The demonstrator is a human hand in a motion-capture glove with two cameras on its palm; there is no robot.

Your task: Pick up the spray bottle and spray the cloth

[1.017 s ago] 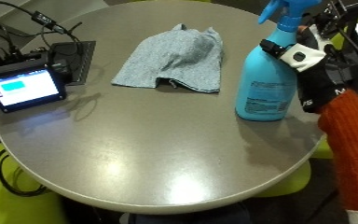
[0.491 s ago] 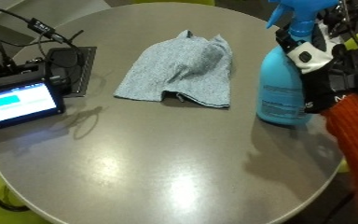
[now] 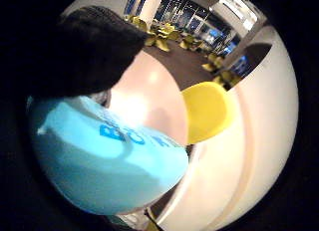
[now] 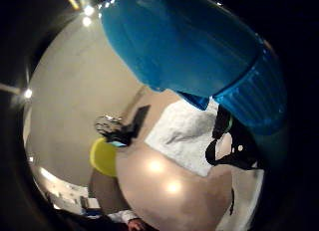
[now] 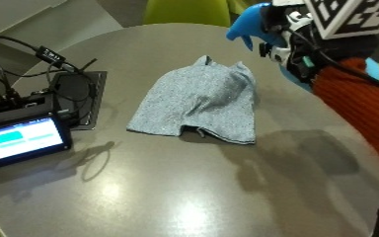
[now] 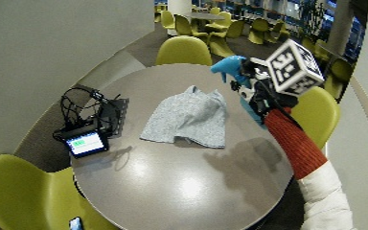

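Blue plastic is off the table now: the bottle, which half a second ago stood on the tabletop beside the cloth, hangs in the air in the gloved right hand. That hand is wrapped round the bottle's neck, with the nozzle jutting out past the fingers towards the cloth. The finger positions themselves are mostly hidden behind the glove's hardware, but since the bottle is airborne, the hand evidently has it clamped. In the little-finger palm view the pale blue body fills the space right against the palm, and in the thumb-side view the darker spray head sits close above the cloth.

So the pick-up looks done. The cloth lies crumpled on the grey table, below and ahead of the nozzle, near but not touched. What seems left is aiming the nozzle down at the fabric and squeezing the trigger.
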